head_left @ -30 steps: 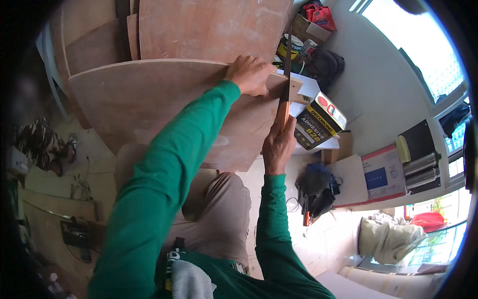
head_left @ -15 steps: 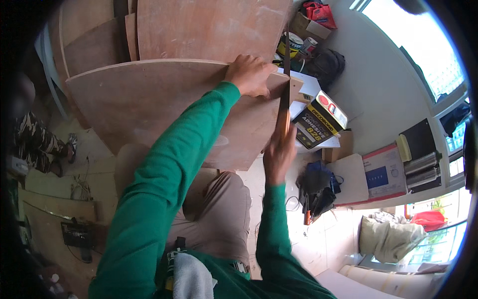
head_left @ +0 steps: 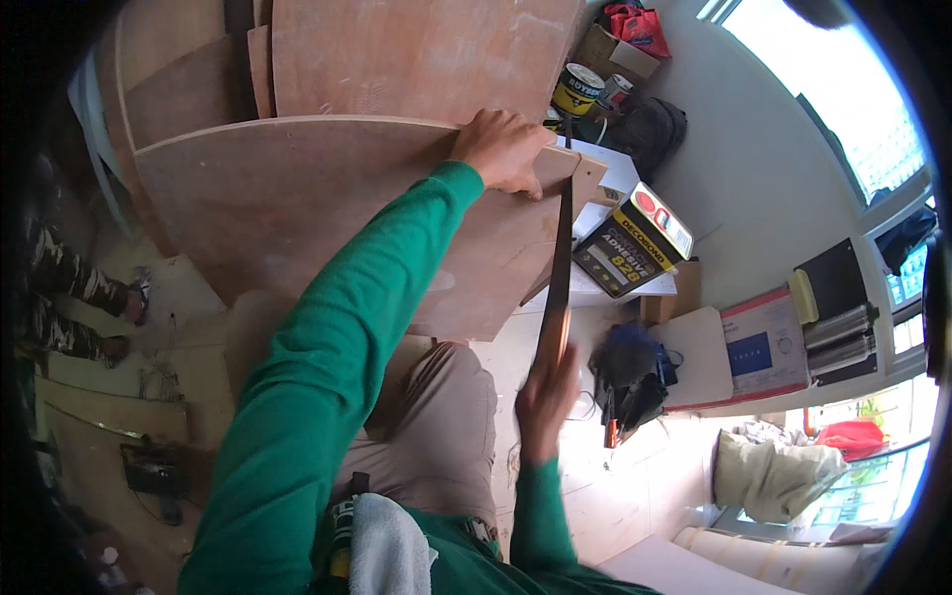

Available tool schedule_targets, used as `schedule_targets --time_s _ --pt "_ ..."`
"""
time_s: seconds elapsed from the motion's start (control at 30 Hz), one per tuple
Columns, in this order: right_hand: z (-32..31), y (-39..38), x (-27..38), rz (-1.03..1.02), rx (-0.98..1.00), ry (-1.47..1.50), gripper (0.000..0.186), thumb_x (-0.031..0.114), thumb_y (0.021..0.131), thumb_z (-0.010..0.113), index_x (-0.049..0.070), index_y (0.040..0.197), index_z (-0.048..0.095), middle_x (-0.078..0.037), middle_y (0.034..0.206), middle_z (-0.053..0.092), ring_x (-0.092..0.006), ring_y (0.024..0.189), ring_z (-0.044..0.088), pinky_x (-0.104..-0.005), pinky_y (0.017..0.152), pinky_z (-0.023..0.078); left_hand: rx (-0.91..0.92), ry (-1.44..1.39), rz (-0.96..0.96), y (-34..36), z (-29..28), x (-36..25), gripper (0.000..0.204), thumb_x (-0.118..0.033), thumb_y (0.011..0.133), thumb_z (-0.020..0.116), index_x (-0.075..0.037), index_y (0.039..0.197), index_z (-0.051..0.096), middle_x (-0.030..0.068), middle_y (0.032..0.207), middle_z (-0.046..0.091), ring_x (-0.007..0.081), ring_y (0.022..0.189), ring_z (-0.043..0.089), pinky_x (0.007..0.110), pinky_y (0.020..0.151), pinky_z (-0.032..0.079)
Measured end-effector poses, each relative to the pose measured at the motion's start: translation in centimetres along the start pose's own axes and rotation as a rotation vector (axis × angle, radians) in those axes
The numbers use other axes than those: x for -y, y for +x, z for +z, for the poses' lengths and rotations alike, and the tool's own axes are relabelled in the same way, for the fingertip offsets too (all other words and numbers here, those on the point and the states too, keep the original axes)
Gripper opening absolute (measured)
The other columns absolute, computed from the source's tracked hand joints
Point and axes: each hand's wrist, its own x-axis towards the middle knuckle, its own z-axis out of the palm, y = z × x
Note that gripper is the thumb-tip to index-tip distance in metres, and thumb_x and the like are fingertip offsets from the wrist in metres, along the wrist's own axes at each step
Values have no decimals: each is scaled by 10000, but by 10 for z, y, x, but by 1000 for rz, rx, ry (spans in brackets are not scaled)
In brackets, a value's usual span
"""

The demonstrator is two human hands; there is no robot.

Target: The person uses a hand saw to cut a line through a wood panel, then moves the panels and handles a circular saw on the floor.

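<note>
A broad plywood board (head_left: 307, 213) stands tilted across my lap, its curved upper edge away from me. Over that edge, close to the board's right end, my left hand (head_left: 503, 151) is closed, fingers wrapped on the far side. My right hand (head_left: 546, 402) is slightly blurred and closed round the handle of a handsaw (head_left: 561, 263). The saw's dark blade, seen nearly edge-on, crosses the board's edge just right of my left hand. A narrow wood end (head_left: 590, 173) shows on the blade's right side. The teeth cannot be made out.
A black and yellow rectangular can (head_left: 632, 241) stands right of the saw. Larger plywood sheets (head_left: 416, 59) lean behind the board. A round paint tin (head_left: 577, 89) and a dark bag (head_left: 650, 139) lie beyond. At the left are a person's camouflage-trousered legs (head_left: 74, 288).
My right hand has drawn the saw back toward me, so the blade's far end sits lower. My left hand stays on the board's edge. The person's legs at the left have shifted slightly.
</note>
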Motion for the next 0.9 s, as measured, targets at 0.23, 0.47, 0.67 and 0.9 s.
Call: schedule_targets --time_s 0.23,0.47,0.67,0.9 --pt "26 115 36 -101 -132 10 216 145 1114 612 59 1293 527 -327 862 685 -561 811 681 -594 628 486 -37 -2 -21 4 8 2 650 -480 668 994 -178 1207 793 138 1229 792 354 1242 720 503 1025 566" --pt "-19 -55 -1 85 -30 -5 317 113 1114 581 58 1425 544 -255 924 740 -469 815 766 -520 656 566 -24 -11 20 9 2 5 686 -451 702 962 -182 1307 782 192 1193 793 391 1196 731 531 989 570" --pt "40 143 26 -126 -182 -17 209 161 1116 615 79 1296 547 -326 901 687 -578 846 673 -603 646 488 -74 -1 19 2 5 -12 592 -451 687 986 -154 1163 797 156 1146 811 364 1160 754 508 966 592" --pt "1 4 12 -10 -24 -13 326 90 1092 610 63 1412 549 -290 946 725 -515 852 740 -556 662 544 -33 7 -3 0 -7 7 586 -457 687 986 -141 1142 793 149 1155 811 361 1168 753 509 966 592"
